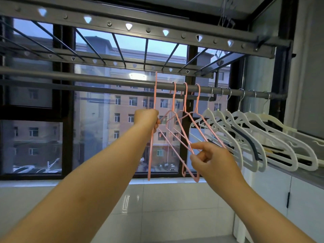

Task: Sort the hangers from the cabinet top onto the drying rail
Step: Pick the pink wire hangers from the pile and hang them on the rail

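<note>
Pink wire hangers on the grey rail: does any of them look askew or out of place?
Yes. One thin pink wire hanger, gripped by the left hand, stands nearly vertical across the grey metal rail, not hooked on like its three pink neighbours.

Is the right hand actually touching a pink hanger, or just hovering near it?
Touching. The head view shows the right hand pinching a thin arm of a pink hanger between thumb and fingertips, with no gap visible.

Wire hangers [185, 100] hung on the rail [105, 79] at centre frame; thick hangers [240, 116] hung right of them, the window [43, 137] behind.
</note>
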Demonstrator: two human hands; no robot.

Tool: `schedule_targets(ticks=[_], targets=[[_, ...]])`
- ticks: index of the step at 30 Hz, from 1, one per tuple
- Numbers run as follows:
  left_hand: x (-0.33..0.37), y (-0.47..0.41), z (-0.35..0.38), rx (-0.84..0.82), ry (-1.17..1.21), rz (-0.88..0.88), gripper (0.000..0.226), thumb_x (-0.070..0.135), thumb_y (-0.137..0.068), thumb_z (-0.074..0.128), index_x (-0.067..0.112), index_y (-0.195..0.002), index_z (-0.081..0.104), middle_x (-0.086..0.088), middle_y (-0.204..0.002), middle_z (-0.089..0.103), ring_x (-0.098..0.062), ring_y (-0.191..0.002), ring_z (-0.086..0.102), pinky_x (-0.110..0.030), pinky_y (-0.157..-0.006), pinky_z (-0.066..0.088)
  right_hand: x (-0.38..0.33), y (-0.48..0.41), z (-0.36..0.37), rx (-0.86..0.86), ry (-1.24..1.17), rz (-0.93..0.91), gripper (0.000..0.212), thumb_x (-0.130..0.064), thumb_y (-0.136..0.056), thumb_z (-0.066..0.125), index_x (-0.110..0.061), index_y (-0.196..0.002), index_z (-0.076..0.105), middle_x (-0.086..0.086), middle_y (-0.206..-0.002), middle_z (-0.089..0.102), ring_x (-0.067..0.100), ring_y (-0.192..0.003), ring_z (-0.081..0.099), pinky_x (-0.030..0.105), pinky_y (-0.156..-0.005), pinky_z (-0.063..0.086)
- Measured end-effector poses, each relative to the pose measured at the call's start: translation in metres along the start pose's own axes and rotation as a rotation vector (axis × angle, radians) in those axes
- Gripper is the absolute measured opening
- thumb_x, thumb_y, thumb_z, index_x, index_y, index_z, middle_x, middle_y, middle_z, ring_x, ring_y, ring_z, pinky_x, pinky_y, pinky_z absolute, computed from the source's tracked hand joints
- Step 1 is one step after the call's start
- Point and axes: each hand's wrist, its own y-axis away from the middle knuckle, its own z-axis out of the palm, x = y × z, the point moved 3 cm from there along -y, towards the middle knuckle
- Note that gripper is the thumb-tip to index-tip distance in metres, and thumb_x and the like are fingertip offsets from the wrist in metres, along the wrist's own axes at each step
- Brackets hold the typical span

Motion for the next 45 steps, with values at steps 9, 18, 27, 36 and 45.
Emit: schedule_targets(ticks=[9, 18, 27, 36, 45], targets=[[-0.023, -0.010, 0.006, -0.006, 0.054, -0.050, 0.023, 0.009, -0.091, 0.045, 0.007, -0.069, 0.050, -0.003, -0.053, 0.046, -0.009, -0.031, 0.039, -0.011, -0.030, 0.032, 0.005, 0.002, 0.008, -0.052, -0.023, 0.011, 0.023, -0.009, -0.085, 0.058, -0.016, -0.106, 0.065, -0.011, -0.042, 0.056, -0.013, -0.052, 0.055, -0.004, -0.059, 0.037], [-0.026, 0.002, -0.001, -0.133, 0.166, -0.054, 0.021, 0.018, -0.094, 0.045, 0.010, -0.076, 0.052, -0.006, -0.060, 0.054, -0.007, -0.030, 0.051, -0.016, -0.036, 0.048, 0.008, 0.009, 0.009, -0.140, -0.380, 0.229, 0.023, -0.004, -0.084, 0.059, -0.027, -0.088, 0.057, -0.015, -0.046, 0.064, -0.010, -0.050, 0.060, -0.006, -0.052, 0.038], [-0.042, 0.024, -0.018, -0.160, 0.159, -0.007, 0.017, 0.023, -0.094, 0.043, 0.011, -0.089, 0.054, -0.005, -0.075, 0.060, -0.014, -0.064, 0.059, -0.017, -0.042, 0.051, 0.002, 0.025, -0.004, -0.055, -0.422, 0.253, 0.023, -0.005, -0.085, 0.057, -0.027, -0.082, 0.060, -0.005, -0.057, 0.070, -0.005, -0.056, 0.063, -0.003, -0.056, 0.042], [-0.065, 0.036, -0.034, -0.058, 0.073, 0.118, 0.020, 0.019, -0.093, 0.045, 0.016, -0.077, 0.057, 0.001, -0.077, 0.057, -0.013, -0.073, 0.054, -0.026, -0.067, 0.047, -0.003, 0.051, -0.017, 0.117, -0.216, 0.099, 0.027, -0.011, -0.084, 0.061, -0.038, -0.082, 0.057, -0.014, -0.083, 0.067, -0.024, -0.076, 0.053, -0.009, -0.065, 0.035], [-0.110, 0.092, -0.035, 0.105, -0.101, 0.174, 0.027, 0.023, -0.094, 0.043, 0.021, -0.068, 0.052, 0.002, -0.071, 0.057, -0.013, -0.067, 0.051, -0.026, -0.063, 0.041, 0.011, 0.079, -0.045, 0.122, -0.185, -0.003, 0.033, -0.010, -0.083, 0.061, -0.042, -0.077, 0.056, -0.010, -0.087, 0.066, 0.006, -0.089, 0.059, 0.007, -0.079, 0.041]])
